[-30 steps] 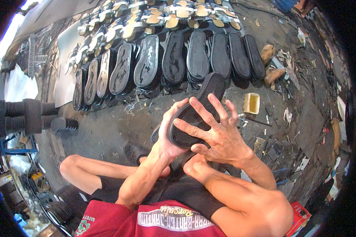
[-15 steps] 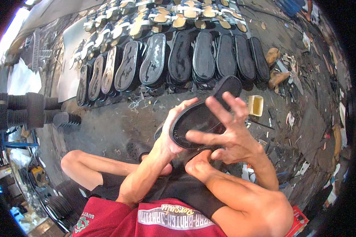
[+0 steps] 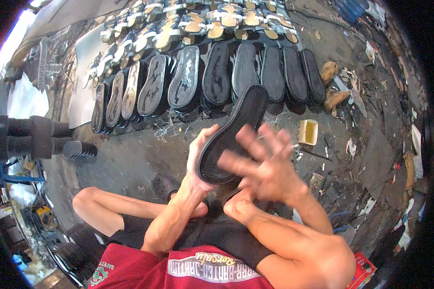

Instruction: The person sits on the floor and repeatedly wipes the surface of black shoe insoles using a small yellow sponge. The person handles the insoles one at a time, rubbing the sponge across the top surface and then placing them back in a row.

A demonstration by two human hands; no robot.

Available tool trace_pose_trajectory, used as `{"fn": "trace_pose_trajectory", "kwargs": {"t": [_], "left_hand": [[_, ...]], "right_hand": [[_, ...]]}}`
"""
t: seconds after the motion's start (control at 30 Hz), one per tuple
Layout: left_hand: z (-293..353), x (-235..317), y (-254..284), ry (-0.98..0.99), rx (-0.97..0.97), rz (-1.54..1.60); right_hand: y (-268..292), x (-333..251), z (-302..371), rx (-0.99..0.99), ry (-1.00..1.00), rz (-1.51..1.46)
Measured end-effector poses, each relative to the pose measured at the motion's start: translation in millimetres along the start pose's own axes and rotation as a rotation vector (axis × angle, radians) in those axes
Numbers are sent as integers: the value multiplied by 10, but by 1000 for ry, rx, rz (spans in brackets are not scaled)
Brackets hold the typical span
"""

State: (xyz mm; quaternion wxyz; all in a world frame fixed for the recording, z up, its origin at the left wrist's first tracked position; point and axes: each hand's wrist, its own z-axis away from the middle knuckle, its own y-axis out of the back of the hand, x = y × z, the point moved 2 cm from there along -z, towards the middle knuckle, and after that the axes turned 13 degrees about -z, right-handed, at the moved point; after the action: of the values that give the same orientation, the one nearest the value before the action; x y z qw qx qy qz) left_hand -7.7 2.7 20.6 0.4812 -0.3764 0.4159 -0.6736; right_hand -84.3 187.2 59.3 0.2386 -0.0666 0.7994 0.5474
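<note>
1. Left hand (image 3: 194, 172), fingers partly curled, grips a black sole (image 3: 226, 141) by its edge.
2. Right hand (image 3: 271, 173), blurred, spreads its fingers over the sole; contact is unclear.

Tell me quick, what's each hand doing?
Left hand: closed, holding a black sole by its edge.
Right hand: open, blurred, over the black sole.

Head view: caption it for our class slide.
A person's left hand grips a black foot-shaped sole while the blurred right hand spreads over it, before a row of stacked black soles.
</note>
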Motion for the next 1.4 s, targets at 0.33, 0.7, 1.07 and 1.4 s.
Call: {"fn": "trace_pose_trajectory", "kwargs": {"t": [0.33,0.7,1.07,1.4], "left_hand": [[55,-34,45,-368,308,-212],[-89,-255,244,-514,175,-544],[113,34,245,-484,433,-1372],[604,24,749,-580,750,-1813]], "right_hand": [[-114,124,-87,370,-286,-715],[-362,-7,132,253,-795,-1449],[82,1555,589,752,-788,-739],[325,3341,754,718,-835,-287]]}}
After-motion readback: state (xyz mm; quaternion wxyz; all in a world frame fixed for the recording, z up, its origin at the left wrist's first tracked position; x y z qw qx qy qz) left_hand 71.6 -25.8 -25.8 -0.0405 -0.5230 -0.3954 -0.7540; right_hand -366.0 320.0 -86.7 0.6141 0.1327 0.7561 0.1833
